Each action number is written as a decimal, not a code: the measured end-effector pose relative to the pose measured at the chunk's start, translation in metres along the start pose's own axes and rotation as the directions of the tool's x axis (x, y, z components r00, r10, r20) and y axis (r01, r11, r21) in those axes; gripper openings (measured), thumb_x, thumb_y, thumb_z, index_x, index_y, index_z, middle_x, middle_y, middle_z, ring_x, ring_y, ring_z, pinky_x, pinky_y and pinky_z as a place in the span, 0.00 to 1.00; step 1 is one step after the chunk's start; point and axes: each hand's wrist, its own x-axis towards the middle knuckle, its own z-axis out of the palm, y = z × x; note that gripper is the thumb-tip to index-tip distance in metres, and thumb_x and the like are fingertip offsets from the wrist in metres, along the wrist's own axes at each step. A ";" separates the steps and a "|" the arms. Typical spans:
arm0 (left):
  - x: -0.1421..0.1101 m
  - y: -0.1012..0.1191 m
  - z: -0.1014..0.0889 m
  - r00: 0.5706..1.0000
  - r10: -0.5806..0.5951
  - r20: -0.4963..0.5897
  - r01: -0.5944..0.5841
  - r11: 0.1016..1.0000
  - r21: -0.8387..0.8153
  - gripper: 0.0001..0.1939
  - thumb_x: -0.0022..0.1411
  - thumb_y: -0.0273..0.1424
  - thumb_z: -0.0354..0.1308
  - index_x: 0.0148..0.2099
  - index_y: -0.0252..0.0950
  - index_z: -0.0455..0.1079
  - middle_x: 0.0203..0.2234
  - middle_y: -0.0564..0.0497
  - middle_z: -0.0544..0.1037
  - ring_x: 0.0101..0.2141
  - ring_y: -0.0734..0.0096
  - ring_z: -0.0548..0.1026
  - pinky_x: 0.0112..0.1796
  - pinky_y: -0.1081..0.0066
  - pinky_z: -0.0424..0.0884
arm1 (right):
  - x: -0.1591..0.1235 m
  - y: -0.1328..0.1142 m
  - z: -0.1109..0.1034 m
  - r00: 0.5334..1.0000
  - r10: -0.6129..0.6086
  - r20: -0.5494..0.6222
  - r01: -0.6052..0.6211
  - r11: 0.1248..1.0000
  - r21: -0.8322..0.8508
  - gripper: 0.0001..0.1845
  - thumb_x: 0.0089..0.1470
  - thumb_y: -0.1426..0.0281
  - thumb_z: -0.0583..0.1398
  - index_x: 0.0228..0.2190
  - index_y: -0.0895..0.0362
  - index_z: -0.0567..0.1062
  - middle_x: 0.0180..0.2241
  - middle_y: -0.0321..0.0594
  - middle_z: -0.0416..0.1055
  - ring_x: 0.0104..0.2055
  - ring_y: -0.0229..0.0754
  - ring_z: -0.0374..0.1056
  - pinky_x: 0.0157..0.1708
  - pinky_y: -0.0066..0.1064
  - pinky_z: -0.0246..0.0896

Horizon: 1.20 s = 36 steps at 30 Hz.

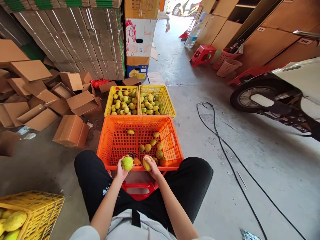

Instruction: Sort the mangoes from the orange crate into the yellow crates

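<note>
Both hands sit together at the near rim of the orange plastic crate (112, 140), bottom centre of the frame: left hand (121, 170) clamped on a round green-yellow fruit (127, 163), right hand (153, 167) on an oblong yellow fruit (147, 163), its long axis pointing away. Loose fruit lie just beyond the right hand.

1. Premises: a fruit packing and storage depot with a bare concrete floor (250, 160).
2. Evidence: flattened carton stacks (75, 36) behind the orange crate (112, 140); two yellow crates (160, 91) of fruit beyond it; loose cardboard boxes (72, 130) to its left.
3. A parked scooter (280, 96) stands right of the crate.
</note>
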 end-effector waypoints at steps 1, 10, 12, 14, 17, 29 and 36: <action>0.000 0.000 0.000 1.000 -0.001 -0.006 0.001 1.000 0.000 0.09 0.59 0.33 0.57 0.39 0.34 0.73 0.34 0.44 0.81 0.35 0.60 0.80 0.36 0.60 0.77 | -0.001 -0.001 0.000 1.000 0.003 0.002 -0.003 1.000 -0.005 0.25 0.32 0.55 0.73 0.30 0.54 0.74 0.25 0.33 0.71 0.24 0.39 0.67 0.22 0.30 0.61; 0.002 -0.005 -0.001 0.997 -0.025 -0.071 0.028 0.999 0.041 0.14 0.58 0.35 0.64 0.44 0.33 0.72 0.37 0.44 0.81 0.37 0.60 0.81 0.40 0.62 0.77 | -0.002 -0.004 0.003 0.999 0.025 0.031 -0.026 1.000 0.008 0.18 0.36 0.57 0.70 0.27 0.54 0.74 0.23 0.34 0.70 0.23 0.41 0.67 0.20 0.31 0.60; 0.004 -0.007 -0.004 0.998 0.004 -0.063 -0.001 0.999 0.049 0.13 0.56 0.33 0.66 0.43 0.33 0.72 0.37 0.44 0.81 0.39 0.60 0.81 0.42 0.61 0.77 | 0.000 -0.002 0.002 0.998 0.030 0.046 -0.031 0.999 0.023 0.18 0.38 0.55 0.67 0.28 0.53 0.75 0.23 0.35 0.72 0.24 0.42 0.68 0.22 0.33 0.62; 0.004 -0.007 -0.005 0.998 0.021 -0.056 -0.017 0.998 0.059 0.14 0.54 0.32 0.66 0.42 0.33 0.73 0.37 0.43 0.81 0.40 0.60 0.80 0.44 0.61 0.76 | 0.002 0.000 0.000 0.996 0.056 0.069 -0.059 0.997 0.046 0.18 0.42 0.53 0.64 0.30 0.53 0.76 0.24 0.37 0.73 0.25 0.44 0.70 0.26 0.35 0.65; 0.005 -0.008 -0.005 0.998 0.016 -0.067 -0.011 0.997 0.076 0.14 0.52 0.31 0.66 0.41 0.31 0.74 0.36 0.42 0.82 0.38 0.63 0.80 0.42 0.67 0.76 | 0.005 0.003 -0.004 0.992 0.095 0.083 -0.102 0.992 0.072 0.19 0.44 0.53 0.61 0.33 0.53 0.76 0.25 0.39 0.76 0.27 0.45 0.73 0.30 0.36 0.66; -0.002 -0.005 0.002 0.998 0.028 0.059 -0.034 0.992 0.119 0.12 0.56 0.38 0.64 0.38 0.34 0.73 0.37 0.45 0.80 0.38 0.59 0.80 0.45 0.58 0.76 | 0.004 0.003 -0.003 0.997 0.042 0.062 -0.046 0.998 0.052 0.21 0.43 0.51 0.67 0.31 0.54 0.76 0.26 0.38 0.75 0.27 0.44 0.71 0.29 0.35 0.66; -0.006 -0.005 0.006 0.994 0.077 0.075 -0.091 0.972 0.218 0.12 0.55 0.39 0.65 0.36 0.35 0.73 0.37 0.48 0.79 0.37 0.64 0.79 0.44 0.58 0.76 | 0.004 0.002 -0.003 0.997 0.054 0.059 -0.055 0.998 0.029 0.22 0.42 0.50 0.67 0.32 0.54 0.76 0.27 0.38 0.76 0.28 0.44 0.72 0.29 0.35 0.67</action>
